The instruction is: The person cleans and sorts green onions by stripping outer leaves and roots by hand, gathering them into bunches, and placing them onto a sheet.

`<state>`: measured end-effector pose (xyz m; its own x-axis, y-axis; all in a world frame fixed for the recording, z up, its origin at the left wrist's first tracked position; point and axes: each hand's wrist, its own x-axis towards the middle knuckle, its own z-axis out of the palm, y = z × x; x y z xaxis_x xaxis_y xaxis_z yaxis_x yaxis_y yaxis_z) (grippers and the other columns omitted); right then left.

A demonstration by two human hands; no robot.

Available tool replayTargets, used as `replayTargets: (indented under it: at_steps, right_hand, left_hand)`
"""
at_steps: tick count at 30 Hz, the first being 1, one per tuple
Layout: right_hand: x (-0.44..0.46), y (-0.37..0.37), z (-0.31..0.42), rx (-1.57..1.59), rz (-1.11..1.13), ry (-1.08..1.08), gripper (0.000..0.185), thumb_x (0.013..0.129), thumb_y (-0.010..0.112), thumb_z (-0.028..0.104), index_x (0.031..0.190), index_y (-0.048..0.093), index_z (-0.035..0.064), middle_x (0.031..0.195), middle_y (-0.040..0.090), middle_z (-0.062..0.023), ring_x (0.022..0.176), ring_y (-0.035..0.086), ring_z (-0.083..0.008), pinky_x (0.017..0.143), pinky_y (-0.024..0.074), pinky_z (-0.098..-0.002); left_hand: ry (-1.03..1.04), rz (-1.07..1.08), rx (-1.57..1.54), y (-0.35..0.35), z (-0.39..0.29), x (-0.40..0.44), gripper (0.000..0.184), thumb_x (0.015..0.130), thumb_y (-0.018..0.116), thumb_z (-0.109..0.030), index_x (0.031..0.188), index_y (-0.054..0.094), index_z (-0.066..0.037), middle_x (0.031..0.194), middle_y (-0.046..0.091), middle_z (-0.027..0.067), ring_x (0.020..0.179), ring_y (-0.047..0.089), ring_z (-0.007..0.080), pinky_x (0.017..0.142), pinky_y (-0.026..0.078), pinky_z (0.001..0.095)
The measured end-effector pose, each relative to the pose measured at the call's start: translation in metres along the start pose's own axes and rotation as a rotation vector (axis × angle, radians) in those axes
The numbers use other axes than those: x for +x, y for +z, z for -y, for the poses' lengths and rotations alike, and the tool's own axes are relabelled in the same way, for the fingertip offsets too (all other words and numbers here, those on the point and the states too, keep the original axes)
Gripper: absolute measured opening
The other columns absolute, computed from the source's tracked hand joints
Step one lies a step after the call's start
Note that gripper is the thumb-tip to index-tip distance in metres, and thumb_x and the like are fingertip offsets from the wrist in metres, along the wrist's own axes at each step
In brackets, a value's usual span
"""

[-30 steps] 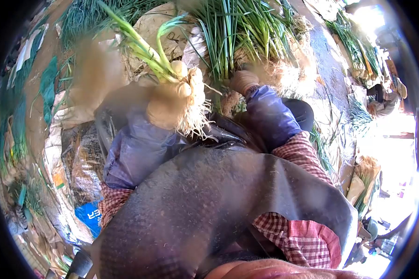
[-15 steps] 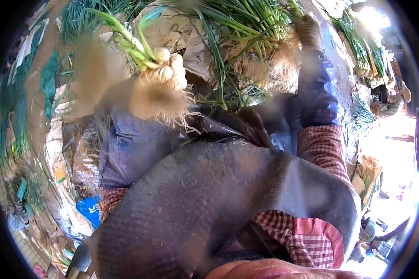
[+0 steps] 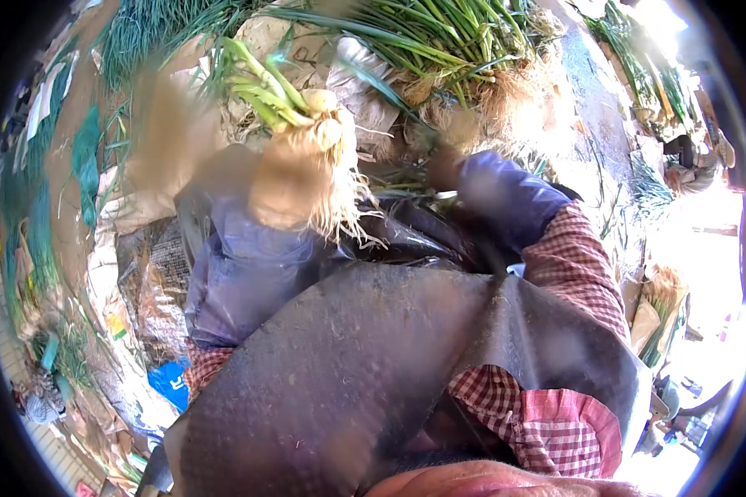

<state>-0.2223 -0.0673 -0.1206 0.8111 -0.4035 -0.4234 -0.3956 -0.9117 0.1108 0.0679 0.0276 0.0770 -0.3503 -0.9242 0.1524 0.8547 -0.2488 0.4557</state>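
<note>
A bunch of spring onions (image 3: 327, 137) with white bulbs, green stalks and long pale roots stands out in front of my left sleeve. My left hand (image 3: 278, 186) is closed round it, partly hidden by the bunch and a blurry lens smudge. Near the middle, in front of the dark apron, my right hand (image 3: 446, 170) is closed on a spring onion; its leaf runs up and left, and a pale bit of stem shows below the hand. Lens blur hides the fingers. Beyond it lies a heap of spring onions (image 3: 464, 41), roots towards me.
Dark green onion leaves (image 3: 157, 41) lie at the upper left. A blue plastic bag (image 3: 170, 383) is by my left elbow. More onions (image 3: 659, 302) lie at the right. A dark plastic apron (image 3: 348, 348) covers my lap.
My right hand has come from the heap at the upper right down and left to my lap, with a spring onion. The bunch in my left hand has shifted slightly right.
</note>
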Motion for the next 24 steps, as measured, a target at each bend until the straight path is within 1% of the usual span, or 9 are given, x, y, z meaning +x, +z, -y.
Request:
replayTargets:
  at_steps: [6, 8, 11, 13, 15, 17, 18, 20, 24]
  right_hand:
    - [-0.141, -0.012, -0.096, 0.003, 0.959, 0.28, 0.024, 0.085, 0.052, 0.02, 0.104, 0.063, 0.0097, 0.087, 0.067, -0.0114, 0.074, 0.065, -0.0239, 0.069, 0.0502, -0.0358]
    - [-0.151, -0.036, -0.095, 0.083, 0.796, 0.213, 0.024, 0.085, 0.052, 0.02, 0.102, 0.064, 0.0088, 0.085, 0.067, -0.0123, 0.072, 0.065, -0.024, 0.063, 0.0529, -0.0337]
    - [-0.115, -0.103, -0.065, 0.199, -0.09, 0.238, 0.024, 0.087, 0.049, 0.022, 0.098, 0.065, 0.009, 0.087, 0.067, -0.0133, 0.076, 0.064, -0.0292, 0.073, 0.0507, -0.043]
    - [-0.085, -0.161, -0.047, 0.148, -0.376, 0.436, 0.027, 0.085, 0.049, 0.018, 0.109, 0.059, 0.011, 0.089, 0.066, -0.0131, 0.08, 0.063, -0.0282, 0.075, 0.0494, -0.0422]
    - [-0.066, -0.2, -0.051, 0.089, -0.327, 0.552, 0.033, 0.085, 0.049, 0.017, 0.117, 0.055, 0.0116, 0.09, 0.065, -0.0131, 0.084, 0.062, -0.0272, 0.078, 0.0484, -0.0414]
    - [-0.038, -0.187, -0.074, -0.053, -0.305, 0.615, 0.048, 0.08, 0.057, 0.008, 0.126, 0.044, 0.0085, 0.12, 0.054, -0.0154, 0.111, 0.052, -0.0303, 0.084, 0.0469, -0.0422]
    - [-0.027, -0.17, -0.083, -0.057, -0.326, 0.603, 0.048, 0.08, 0.057, 0.008, 0.126, 0.044, 0.0085, 0.12, 0.054, -0.0154, 0.111, 0.052, -0.0303, 0.084, 0.0469, -0.0422]
    - [-0.014, -0.137, -0.105, -0.157, -0.361, 0.624, 0.058, 0.085, 0.051, 0.012, 0.139, 0.031, 0.0097, 0.091, 0.062, -0.0107, 0.105, 0.056, -0.0273, 0.085, 0.0445, -0.0432]
    - [-0.015, -0.154, -0.098, -0.127, -0.198, 0.702, 0.051, 0.088, 0.054, 0.023, 0.134, 0.038, 0.0095, 0.091, 0.063, -0.0109, 0.079, 0.063, -0.0233, 0.079, 0.048, -0.0385]
  left_hand:
    - [-0.046, -0.117, -0.041, -0.013, 0.01, 0.002, 0.037, 0.079, 0.065, -0.001, 0.114, 0.054, -0.007, 0.093, 0.056, 0.0068, 0.077, 0.057, 0.0159, 0.064, 0.05, 0.0272]
    - [-0.082, -0.234, -0.068, -0.019, 0.018, 0.005, 0.036, 0.08, 0.064, -0.002, 0.115, 0.053, -0.007, 0.092, 0.056, 0.0066, 0.076, 0.057, 0.0161, 0.066, 0.05, 0.0274]
    - [-0.08, -0.282, 0.07, -0.02, 0.028, 0.011, 0.036, 0.082, 0.062, -0.003, 0.117, 0.053, -0.004, 0.089, 0.059, 0.0071, 0.072, 0.058, 0.0169, 0.061, 0.05, 0.0274]
    - [-0.133, -0.257, 0.01, -0.023, 0.033, 0.014, 0.035, 0.082, 0.061, -0.003, 0.116, 0.053, -0.004, 0.087, 0.059, 0.0067, 0.071, 0.059, 0.0174, 0.06, 0.05, 0.0279]
    - [-0.152, -0.361, 0.006, -0.027, 0.038, 0.01, 0.034, 0.082, 0.061, -0.003, 0.115, 0.054, -0.004, 0.084, 0.059, 0.0072, 0.068, 0.059, 0.018, 0.057, 0.051, 0.0281]
    - [-0.176, -0.446, 0.086, -0.014, 0.039, 0.005, 0.032, 0.082, 0.06, -0.003, 0.114, 0.053, -0.004, 0.081, 0.059, 0.0074, 0.064, 0.058, 0.0184, 0.054, 0.05, 0.0286]
    - [-0.188, -0.481, 0.115, -0.008, 0.037, -0.001, 0.033, 0.082, 0.06, -0.003, 0.114, 0.052, -0.005, 0.08, 0.058, 0.0072, 0.063, 0.058, 0.0183, 0.053, 0.05, 0.0286]
    - [-0.19, -0.499, 0.058, -0.003, 0.036, -0.009, 0.036, 0.081, 0.061, -0.003, 0.115, 0.051, -0.005, 0.081, 0.057, 0.0069, 0.063, 0.058, 0.0179, 0.051, 0.049, 0.0286]
    - [-0.138, -0.574, 0.122, 0.004, 0.029, -0.025, 0.038, 0.079, 0.065, -0.003, 0.114, 0.051, -0.004, 0.085, 0.057, 0.0069, 0.07, 0.058, 0.0176, 0.058, 0.05, 0.0284]
